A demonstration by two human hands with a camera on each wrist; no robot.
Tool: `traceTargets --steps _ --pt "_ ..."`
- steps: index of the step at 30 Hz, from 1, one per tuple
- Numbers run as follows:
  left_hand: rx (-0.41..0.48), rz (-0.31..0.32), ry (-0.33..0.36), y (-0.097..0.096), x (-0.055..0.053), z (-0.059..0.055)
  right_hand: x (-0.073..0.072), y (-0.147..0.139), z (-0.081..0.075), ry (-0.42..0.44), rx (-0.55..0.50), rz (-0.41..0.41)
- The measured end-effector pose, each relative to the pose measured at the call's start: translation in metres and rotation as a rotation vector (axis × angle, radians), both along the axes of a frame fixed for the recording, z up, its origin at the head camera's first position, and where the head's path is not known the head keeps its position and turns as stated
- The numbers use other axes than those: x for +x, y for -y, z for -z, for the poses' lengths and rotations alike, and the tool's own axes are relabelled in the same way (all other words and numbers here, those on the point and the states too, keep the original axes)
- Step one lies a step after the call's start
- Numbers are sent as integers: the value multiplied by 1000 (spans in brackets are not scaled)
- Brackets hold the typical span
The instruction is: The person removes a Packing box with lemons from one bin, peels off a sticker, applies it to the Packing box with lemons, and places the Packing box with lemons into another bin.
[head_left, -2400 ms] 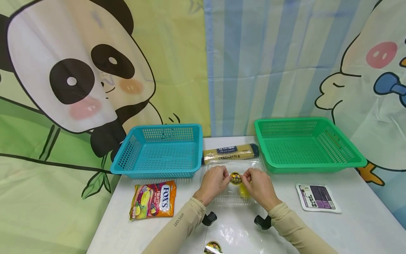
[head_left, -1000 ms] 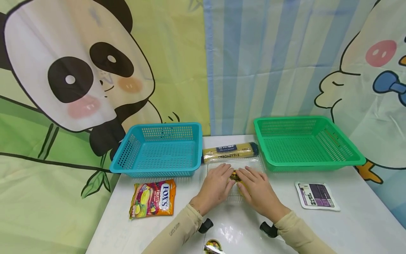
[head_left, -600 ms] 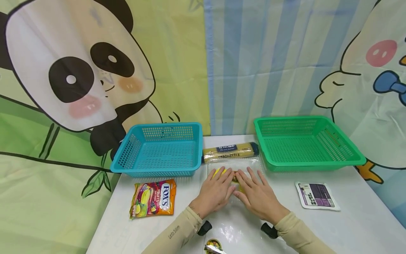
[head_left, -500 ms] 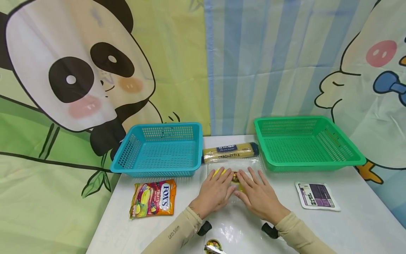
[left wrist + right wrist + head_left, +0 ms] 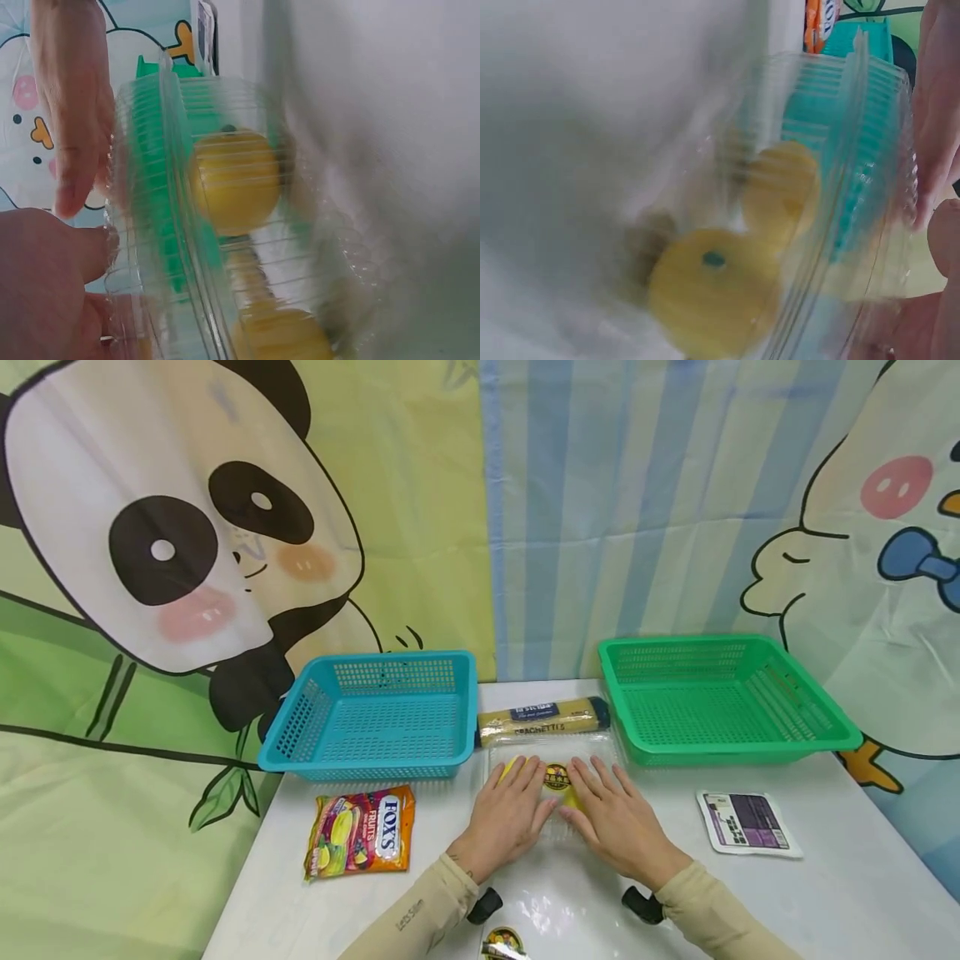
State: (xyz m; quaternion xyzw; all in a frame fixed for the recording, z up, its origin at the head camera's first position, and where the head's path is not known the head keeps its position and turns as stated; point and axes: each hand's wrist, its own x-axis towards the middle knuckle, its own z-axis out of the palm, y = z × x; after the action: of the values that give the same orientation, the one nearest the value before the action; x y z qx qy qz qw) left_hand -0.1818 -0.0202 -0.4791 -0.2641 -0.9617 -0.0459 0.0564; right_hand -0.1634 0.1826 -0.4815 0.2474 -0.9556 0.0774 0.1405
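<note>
A clear plastic clamshell box [image 5: 551, 745] with a ribbed rim lies mid-table. Through its side I see yellow round fruits, one fruit [image 5: 236, 180] in the left wrist view and another fruit [image 5: 712, 292] in the right wrist view. On the lid is a round black-and-gold sticker [image 5: 557, 777]. My left hand [image 5: 504, 818] rests flat on the lid at the sticker's left. To its right lies my right hand [image 5: 624, 822], palm down, fingers straight and spread. The thumbs come close together below the sticker.
Behind the box lies a spaghetti pack [image 5: 543, 720], between a blue basket [image 5: 375, 772] and a green basket [image 5: 742, 750]. A candy bag [image 5: 360, 832] sits left, a white-and-purple packet [image 5: 748, 823] right. Near the front edge is another round sticker [image 5: 502, 937].
Earlier both hands pinched the sticker's edges above the lid. Then straight fingers covered it on the lid. Now the fingers have slid apart sideways, and the whole sticker shows.
</note>
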Motion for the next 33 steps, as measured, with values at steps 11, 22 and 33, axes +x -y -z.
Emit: traceTargets --steps 11,22,33 --pt "-11 59 40 -3 -2 -2 -1 17 -1 55 -43 -38" --pt "-32 14 37 13 -6 3 1 1 4 -9 24 -3" --pt "208 2 27 22 -8 3 -2 -9 -5 15 -69 -14"
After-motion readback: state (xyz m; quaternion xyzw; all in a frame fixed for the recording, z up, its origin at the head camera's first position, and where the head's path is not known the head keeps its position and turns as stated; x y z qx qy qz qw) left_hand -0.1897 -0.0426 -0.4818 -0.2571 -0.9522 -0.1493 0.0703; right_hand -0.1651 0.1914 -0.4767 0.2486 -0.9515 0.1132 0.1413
